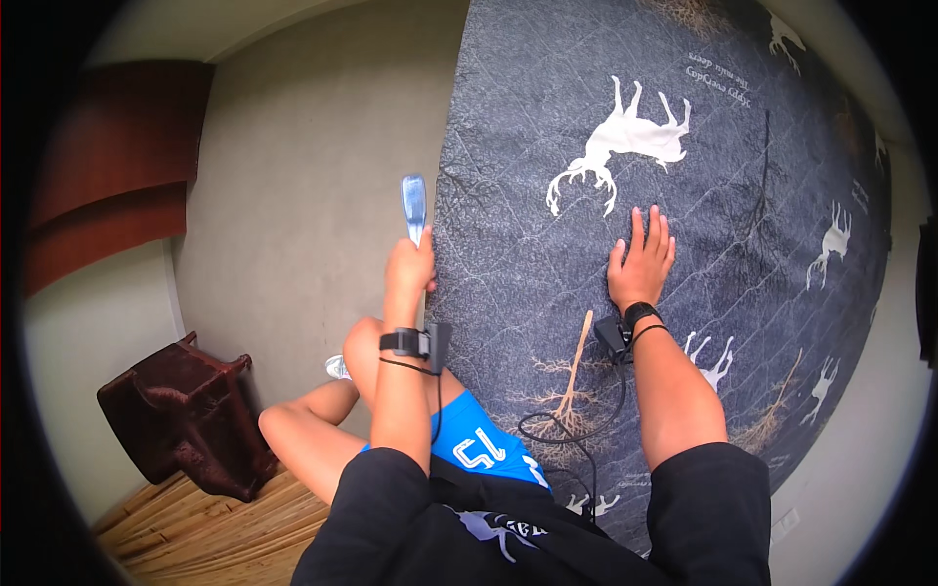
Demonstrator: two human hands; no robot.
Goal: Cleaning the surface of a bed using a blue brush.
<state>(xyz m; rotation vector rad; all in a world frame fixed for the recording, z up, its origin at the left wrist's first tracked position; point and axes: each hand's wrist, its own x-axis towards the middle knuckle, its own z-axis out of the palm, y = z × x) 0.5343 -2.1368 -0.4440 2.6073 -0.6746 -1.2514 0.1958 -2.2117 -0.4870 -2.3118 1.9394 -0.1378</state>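
Note:
Gripped in my left hand [411, 267] is a tool with a flat, bluish, rounded blade or head [414, 199] pointing away from me; its exact kind cannot be told. That hand is at the left edge of a dark grey-blue bed cover [506, 220] printed with white deer and trees. My right hand [642, 262] lies flat on the cover with fingers spread, just below a large white deer figure [634, 138]. Both wrists carry black straps with small black devices and cables.
Left of the cover is a plain grey floor [293, 183]. A dark red-brown wooden stool [190, 414] stands at lower left by yellowish slats [212, 527]. Red-brown furniture [124, 139] is at upper left. A black cable [560, 439] loops over the cover near my right forearm.

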